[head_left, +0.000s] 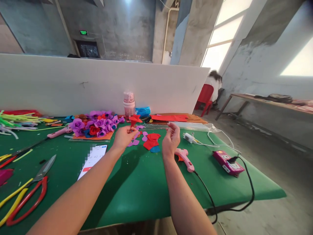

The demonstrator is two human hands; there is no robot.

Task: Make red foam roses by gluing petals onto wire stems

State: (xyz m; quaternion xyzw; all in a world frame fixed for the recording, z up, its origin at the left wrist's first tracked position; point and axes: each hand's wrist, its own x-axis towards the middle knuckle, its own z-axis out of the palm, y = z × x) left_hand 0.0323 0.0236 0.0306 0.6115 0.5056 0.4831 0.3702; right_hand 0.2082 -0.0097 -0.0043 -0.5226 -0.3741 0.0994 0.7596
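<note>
My left hand (124, 138) is closed in a pinch on the base of a red paper flower (135, 119), its petals spread at the top. To its right my right hand (171, 138) is raised with fingers loosely bent and apart, and I see nothing in it. Between and beyond the hands lie loose red petals (151, 141), a blue petal (155, 149) and several purple petals (134, 142) on the green table (137, 189). Close by my right wrist a pink glue gun (187, 160) rests with its nozzle end partly hidden by the wrist.
Finished purple and red flowers (99, 123) are heaped behind a phone (94, 160). Large scissors (36, 186) lie at left; a pink bottle (129, 105) stands by the white partition (97, 81). A purple power strip (228, 162) and cables sit at right. A person (214, 85) sits beyond.
</note>
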